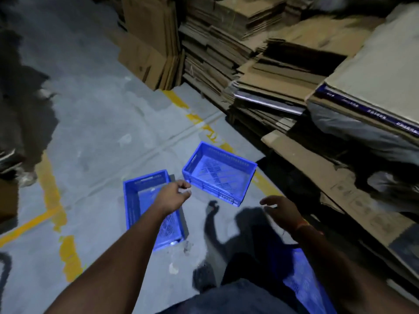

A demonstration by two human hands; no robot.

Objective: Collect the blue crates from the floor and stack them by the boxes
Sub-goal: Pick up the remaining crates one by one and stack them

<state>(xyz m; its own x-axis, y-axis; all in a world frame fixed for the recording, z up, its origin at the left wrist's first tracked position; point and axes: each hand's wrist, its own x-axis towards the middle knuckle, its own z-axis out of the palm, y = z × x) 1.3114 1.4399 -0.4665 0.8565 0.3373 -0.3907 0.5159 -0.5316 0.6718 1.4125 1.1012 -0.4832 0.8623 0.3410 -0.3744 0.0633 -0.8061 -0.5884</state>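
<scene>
Floor [95,123]: you stand on grey concrete, patchy and stained.
Yellow lines [48,184]: worn painted stripes cross your floor, one running toward the far cardboard.
Dark shadow [25,91]: it spreads over the floor at your left.
Brown carton [8,200]: it sits at your left edge, cropped.

One head-worn view, looking forward and steeply down from standing height. It faces the grey floor [95,123], cardboard stacks [260,64] close on the right.
</scene>
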